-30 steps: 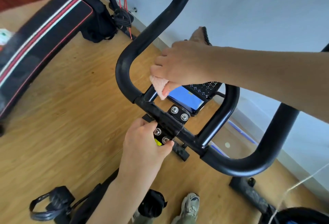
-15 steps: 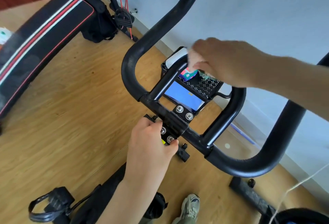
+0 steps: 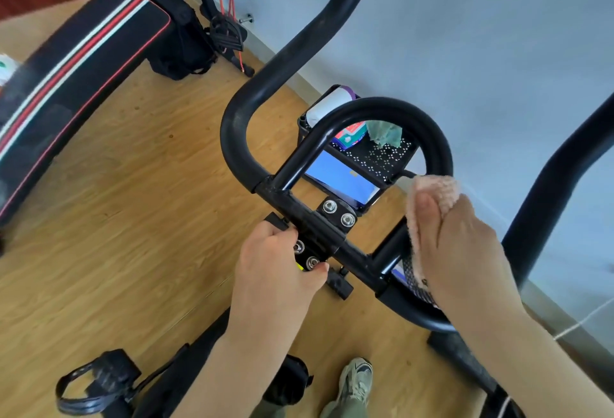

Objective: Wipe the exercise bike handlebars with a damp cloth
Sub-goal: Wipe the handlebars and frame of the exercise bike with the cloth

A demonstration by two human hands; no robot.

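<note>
I see my right hand (image 3: 465, 251) curled round the pink cloth (image 3: 432, 191), pressing it on the handlebar loop (image 3: 382, 107) at its right leg; my left hand (image 3: 272, 268) grips the centre clamp (image 3: 320, 235)

Head-worn view, close above handlebars (image 3: 385, 104)

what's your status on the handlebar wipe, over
Left grip holds the centre clamp. Right grip holds pink cloth on the handlebars, inner loop, right side. Basket behind, not blocking.
</note>
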